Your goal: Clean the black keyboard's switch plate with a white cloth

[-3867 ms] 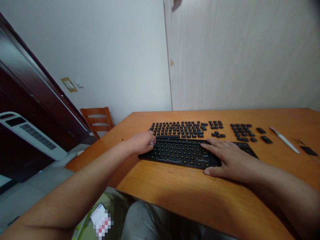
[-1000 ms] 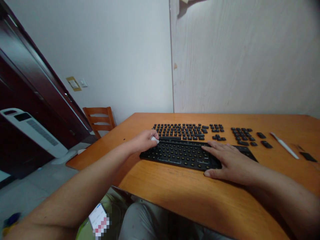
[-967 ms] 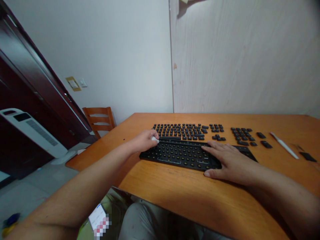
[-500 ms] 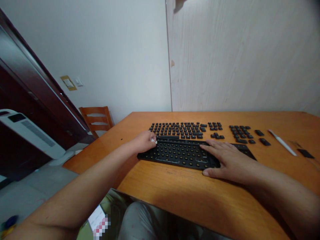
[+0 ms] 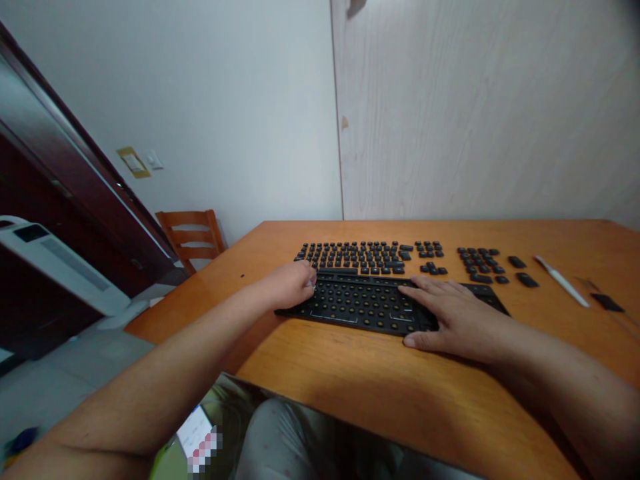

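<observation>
The keyboard (image 5: 350, 305) lies at twelve o'clock. At its ten o'clock corner, the left hand (image 5: 293, 283) pinches a mostly hidden scrap (image 5: 313, 284); the right hand (image 5: 453, 312), fingers apart, best braces its three o'clock side firmly.

1. Here's a wooden chair (image 5: 193, 236), close to the pale wall (image 5: 240, 113)!
2. Over left, a white appliance (image 5: 83, 270), standing before a dark red door (image 5: 25, 180)!
3. And down low, a phone (image 5: 194, 428), screen glowing!
</observation>
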Tool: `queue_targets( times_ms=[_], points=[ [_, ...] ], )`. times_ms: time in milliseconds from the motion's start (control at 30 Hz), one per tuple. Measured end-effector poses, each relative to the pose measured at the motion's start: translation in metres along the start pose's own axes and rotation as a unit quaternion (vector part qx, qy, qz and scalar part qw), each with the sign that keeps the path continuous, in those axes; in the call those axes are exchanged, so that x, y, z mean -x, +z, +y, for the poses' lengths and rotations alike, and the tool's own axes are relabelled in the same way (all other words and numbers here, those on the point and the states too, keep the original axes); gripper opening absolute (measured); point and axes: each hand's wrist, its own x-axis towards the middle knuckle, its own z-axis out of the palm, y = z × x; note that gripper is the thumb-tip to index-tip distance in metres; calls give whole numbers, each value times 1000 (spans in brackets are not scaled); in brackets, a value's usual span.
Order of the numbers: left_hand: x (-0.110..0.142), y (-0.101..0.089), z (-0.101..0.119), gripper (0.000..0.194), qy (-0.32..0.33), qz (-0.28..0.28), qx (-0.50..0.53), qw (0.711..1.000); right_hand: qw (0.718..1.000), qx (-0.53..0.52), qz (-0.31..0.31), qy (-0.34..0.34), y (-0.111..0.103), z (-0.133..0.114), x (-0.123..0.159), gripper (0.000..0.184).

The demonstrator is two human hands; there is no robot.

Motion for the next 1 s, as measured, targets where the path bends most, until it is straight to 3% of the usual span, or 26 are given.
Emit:
queue_targets(
  times_ms=[600, 1000],
  points=[
    [19, -2, 5, 18, 46, -17, 80, 996, 1000, -5, 17, -13, 3, 3, 0, 95],
    [27, -6, 10, 16, 83, -31, 79, 993, 1000, 12, 18, -20, 3, 5, 0, 94]
  ],
)
